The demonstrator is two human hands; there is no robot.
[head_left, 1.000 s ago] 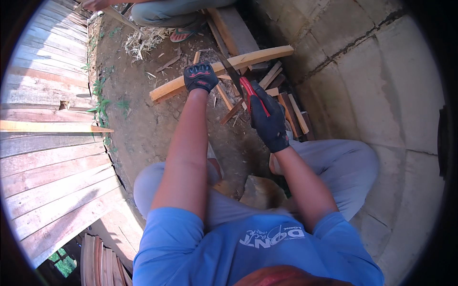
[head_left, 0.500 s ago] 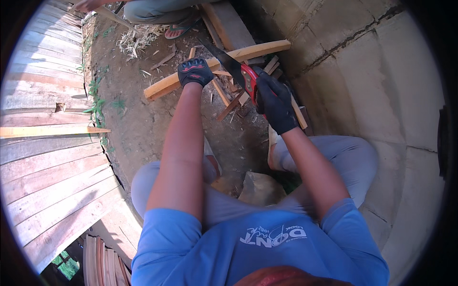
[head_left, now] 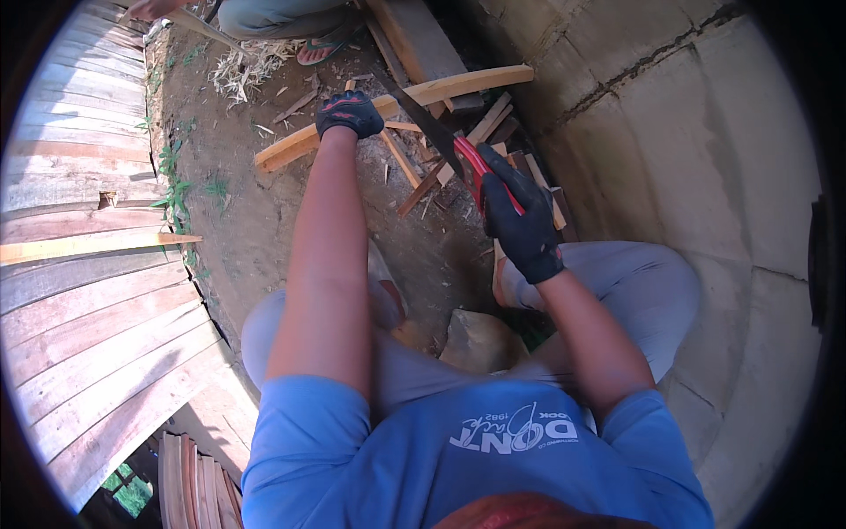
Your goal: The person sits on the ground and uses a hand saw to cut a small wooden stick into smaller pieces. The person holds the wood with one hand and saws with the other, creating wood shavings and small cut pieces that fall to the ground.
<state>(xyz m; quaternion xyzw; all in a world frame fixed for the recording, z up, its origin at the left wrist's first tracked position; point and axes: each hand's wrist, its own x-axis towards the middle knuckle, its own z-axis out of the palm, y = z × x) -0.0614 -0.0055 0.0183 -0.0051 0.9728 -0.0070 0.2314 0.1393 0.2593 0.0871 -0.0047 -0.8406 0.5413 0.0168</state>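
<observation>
One long pale wooden plank (head_left: pixel 414 101) lies across bare dirt ground (head_left: pixel 256 220), slanting from lower left to upper right; all places below are given from it.

Left hand (head_left: pixel 350 113), black glove with red marks: closed down on the plank near its middle, pressing it.

Right hand (head_left: pixel 520 220), black glove: below and right of the plank, gripping the red handle of one hand saw (head_left: pixel 432 132), whose dark blade crosses the plank just right of the left hand.

Offcuts (head_left: pixel 493 141): several short wood strips heaped just below the plank's right half; exact count cannot be told.

Shavings (head_left: pixel 242 70): one pale pile above the plank's left end, beside another person's sandalled foot (head_left: pixel 322 48).

Left of the plank: weathered board wall (head_left: pixel 79 291). Right: curved concrete wall (head_left: pixel 687 132).
</observation>
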